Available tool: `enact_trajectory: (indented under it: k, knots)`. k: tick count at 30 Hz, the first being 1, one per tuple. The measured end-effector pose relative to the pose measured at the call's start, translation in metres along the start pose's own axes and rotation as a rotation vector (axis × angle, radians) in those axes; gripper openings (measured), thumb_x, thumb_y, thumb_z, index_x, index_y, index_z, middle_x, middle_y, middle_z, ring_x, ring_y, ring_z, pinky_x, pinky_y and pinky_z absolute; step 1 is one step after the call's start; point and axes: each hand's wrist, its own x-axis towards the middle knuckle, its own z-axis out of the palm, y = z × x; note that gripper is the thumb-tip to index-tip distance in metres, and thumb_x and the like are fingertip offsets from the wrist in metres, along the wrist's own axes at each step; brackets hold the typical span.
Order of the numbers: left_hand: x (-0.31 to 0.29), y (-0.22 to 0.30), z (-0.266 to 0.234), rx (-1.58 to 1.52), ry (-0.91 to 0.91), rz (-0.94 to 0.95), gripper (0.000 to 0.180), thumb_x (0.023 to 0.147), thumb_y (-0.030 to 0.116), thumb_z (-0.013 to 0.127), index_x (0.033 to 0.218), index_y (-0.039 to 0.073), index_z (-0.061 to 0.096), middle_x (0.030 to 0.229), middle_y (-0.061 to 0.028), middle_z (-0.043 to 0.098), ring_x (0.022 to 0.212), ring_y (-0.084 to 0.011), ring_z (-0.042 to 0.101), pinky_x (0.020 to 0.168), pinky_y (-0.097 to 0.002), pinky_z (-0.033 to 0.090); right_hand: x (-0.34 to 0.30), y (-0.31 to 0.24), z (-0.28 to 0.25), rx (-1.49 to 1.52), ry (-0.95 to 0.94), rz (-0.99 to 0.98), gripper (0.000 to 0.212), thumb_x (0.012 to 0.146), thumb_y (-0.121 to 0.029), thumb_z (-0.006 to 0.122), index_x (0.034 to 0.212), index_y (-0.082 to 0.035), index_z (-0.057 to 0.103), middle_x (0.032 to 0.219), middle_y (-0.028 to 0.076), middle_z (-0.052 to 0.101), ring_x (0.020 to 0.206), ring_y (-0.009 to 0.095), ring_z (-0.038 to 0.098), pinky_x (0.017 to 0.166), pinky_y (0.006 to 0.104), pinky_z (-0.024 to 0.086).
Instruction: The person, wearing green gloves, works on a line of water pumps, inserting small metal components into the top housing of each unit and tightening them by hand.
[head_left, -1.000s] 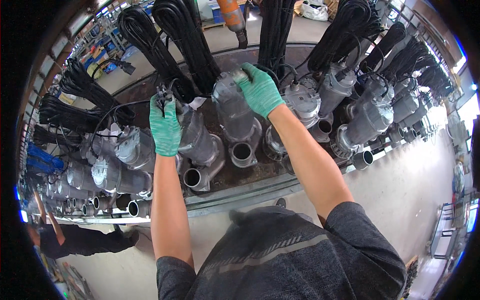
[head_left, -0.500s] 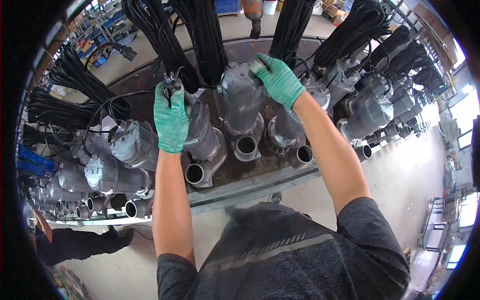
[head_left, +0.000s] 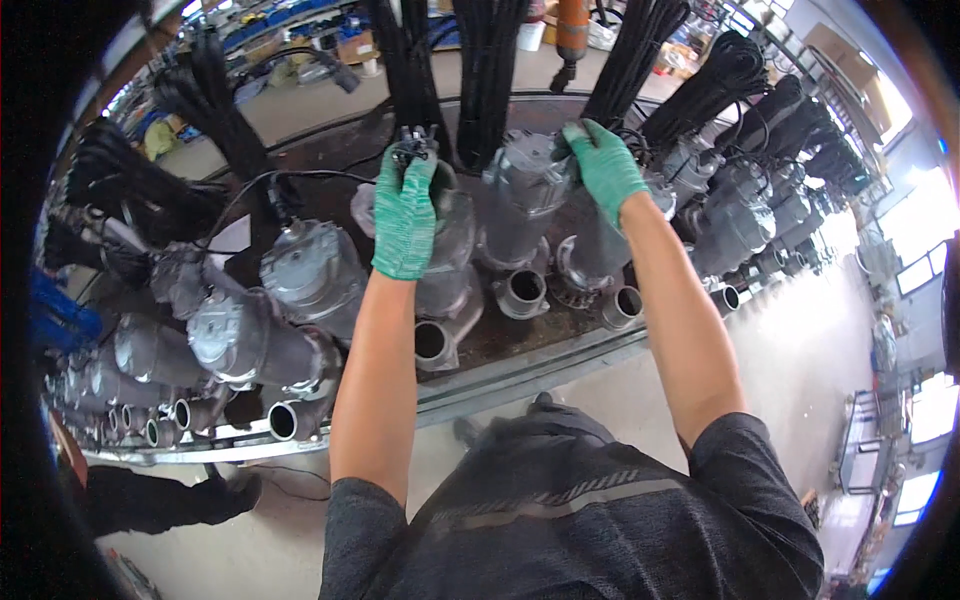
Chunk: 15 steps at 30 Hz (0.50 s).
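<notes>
Holding, in the left hand [head_left: 405, 222], a small dark fitting [head_left: 412, 148], fingers closed around it, just over a leaning pump [head_left: 450, 235]. Touching, with the right hand [head_left: 610, 168], the upper right edge of a grey pump [head_left: 525, 190], placed on the tabletop [head_left: 492, 338] between both hands; cannot tell whether those fingers clamp or merely rest. Standing nearly upright, long axis rising from base to domed cap, with the round outlet [head_left: 524, 288] facing the wearer. Behind, hanging in long loops, black cable bundles [head_left: 490, 85]. Farther back, on the floor, a white bucket [head_left: 531, 36], contents too small to tell.
</notes>
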Motion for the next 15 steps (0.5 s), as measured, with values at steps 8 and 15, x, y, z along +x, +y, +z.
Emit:
enact_trajectory:
  k: [8,15]
  knots:
    - [-0.075,0.022,0.001,-0.439,-0.055,-0.411,0.028,0.085,0.033,0.061,0.102,0.011,0.063,0.07,-0.0033,0.062,0.043,-0.0129,0.048,0.036,-0.0246,0.033,-0.11,-0.084,0.019,0.063,-0.162,-0.281,0.03,0.098,-0.014,0.062,0.126,-0.002,0.061,0.118,0.017,0.069,0.108,0.025,0.066,0.095,0.0365,0.052]
    - [-0.124,0.003,0.024,-0.349,-0.103,-0.443,0.032,0.088,0.023,0.067,0.115,0.007,0.063,0.094,-0.0067,0.068,0.077,-0.0169,0.063,0.069,-0.0297,0.051,-0.131,-0.051,0.029,0.203,-0.468,-0.191,0.029,0.098,-0.02,0.064,0.12,-0.001,0.063,0.105,0.013,0.07,0.091,0.017,0.063,0.086,0.0332,0.051]
